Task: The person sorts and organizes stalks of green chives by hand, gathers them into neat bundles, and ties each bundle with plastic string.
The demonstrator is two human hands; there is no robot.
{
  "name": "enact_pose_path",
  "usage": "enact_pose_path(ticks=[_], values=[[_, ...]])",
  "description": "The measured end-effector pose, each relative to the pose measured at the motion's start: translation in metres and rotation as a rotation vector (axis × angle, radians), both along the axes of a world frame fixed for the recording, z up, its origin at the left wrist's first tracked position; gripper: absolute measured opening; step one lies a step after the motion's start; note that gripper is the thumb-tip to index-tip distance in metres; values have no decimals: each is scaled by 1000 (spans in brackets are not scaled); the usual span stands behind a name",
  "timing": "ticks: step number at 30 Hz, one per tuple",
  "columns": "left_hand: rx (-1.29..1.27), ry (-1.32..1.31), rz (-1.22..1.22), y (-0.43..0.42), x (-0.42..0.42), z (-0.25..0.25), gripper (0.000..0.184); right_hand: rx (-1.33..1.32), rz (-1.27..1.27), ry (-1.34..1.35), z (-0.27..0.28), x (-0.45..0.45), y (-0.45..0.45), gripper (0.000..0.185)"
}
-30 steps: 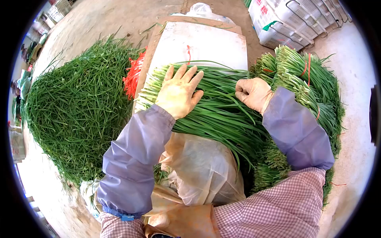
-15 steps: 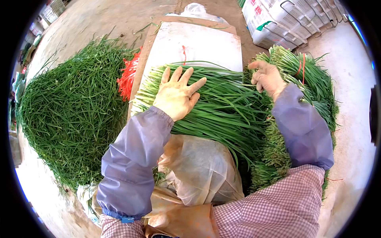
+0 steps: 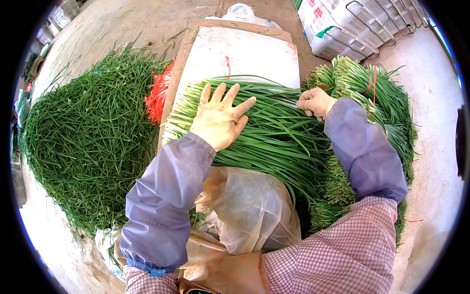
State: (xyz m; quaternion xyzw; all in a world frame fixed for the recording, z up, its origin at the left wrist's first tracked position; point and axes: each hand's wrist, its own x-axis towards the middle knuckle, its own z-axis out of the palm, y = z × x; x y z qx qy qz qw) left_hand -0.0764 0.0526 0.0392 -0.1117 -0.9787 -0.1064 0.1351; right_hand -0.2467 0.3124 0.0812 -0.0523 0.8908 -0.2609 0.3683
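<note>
Long green stalks (image 3: 274,132) with pale cut ends lie across a white board (image 3: 240,54). My left hand (image 3: 219,116) rests flat on them near the pale ends, its fingers spread. At the leafy part on the right, my right hand (image 3: 317,104) has its fingers pinched together; what lies between them is too small to make out. Beside it, tied bundles (image 3: 360,85) with red bands are stacked. A red tie (image 3: 227,67) lies on the board above the stalks.
A large heap of loose green leaves (image 3: 88,142) stands at the left. Red strips (image 3: 159,95) hang at the board's left edge. White crates (image 3: 342,27) stand at the back right. A translucent plastic sheet (image 3: 254,208) covers the area near my lap.
My right hand lifted toward the bundles with its fingers parted, then came back left and down to the leaves, fingers closed. My left hand has stayed on the stalks. The view has shifted slightly.
</note>
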Motion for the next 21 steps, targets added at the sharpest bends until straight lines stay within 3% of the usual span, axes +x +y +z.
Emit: enact_pose_path(ticks=[2,5,9,14,18,21], values=[[8,5,-1,0,0,0,46,-40,-107,-41,5,2,-3,12],[21,8,-4,0,1,-1,45,-152,-268,137,1,2,2,12],[32,14,-10,1,4,2,42,5,29,313,-1,0,13,21],[45,-1,-2,2,7,4,39,152,67,130,15,12,7,37],[46,0,3,3,7,4,38,161,269,197,-1,7,7,34],[37,16,-11,3,6,2,37,77,274,186,-15,-1,8,29]])
